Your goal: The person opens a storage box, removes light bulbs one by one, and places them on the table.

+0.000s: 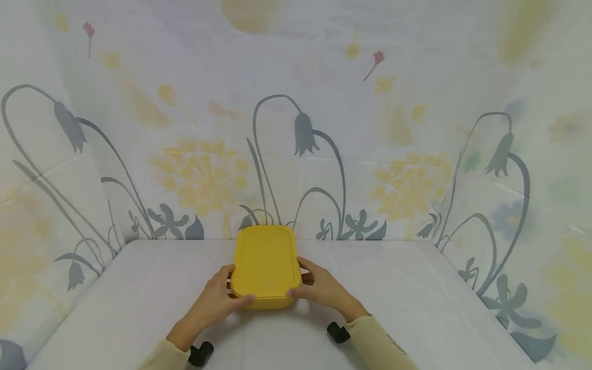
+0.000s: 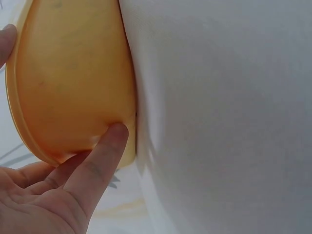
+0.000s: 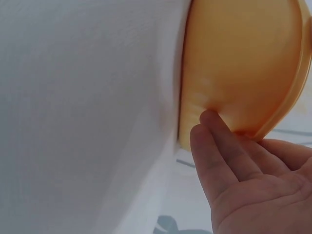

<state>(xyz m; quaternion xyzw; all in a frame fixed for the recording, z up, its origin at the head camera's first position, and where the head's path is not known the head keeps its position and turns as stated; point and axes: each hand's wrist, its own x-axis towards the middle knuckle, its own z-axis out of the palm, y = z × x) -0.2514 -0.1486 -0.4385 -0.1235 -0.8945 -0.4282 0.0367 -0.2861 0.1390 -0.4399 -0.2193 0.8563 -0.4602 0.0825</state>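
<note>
A yellow lidded food container [image 1: 266, 262] with rounded corners rests on the white table, its lid in place. My left hand [image 1: 215, 298] holds its left side, thumb at the front edge of the lid and fingers along the side wall. On the opposite side my right hand [image 1: 326, 288] grips it the same way. In the left wrist view the fingertips press the container's wall [image 2: 73, 73] low down, near the table. The right wrist view has fingers against the other wall [image 3: 239, 63]. Its contents are hidden under the lid.
The white-covered table [image 1: 398, 288] spreads out on both sides of the container. Behind it rises a backdrop [image 1: 296, 61] printed with flowers, which also closes in the left and right sides. A small black device [image 1: 201, 354] sits at the left wrist, another black device [image 1: 338, 333] at the right.
</note>
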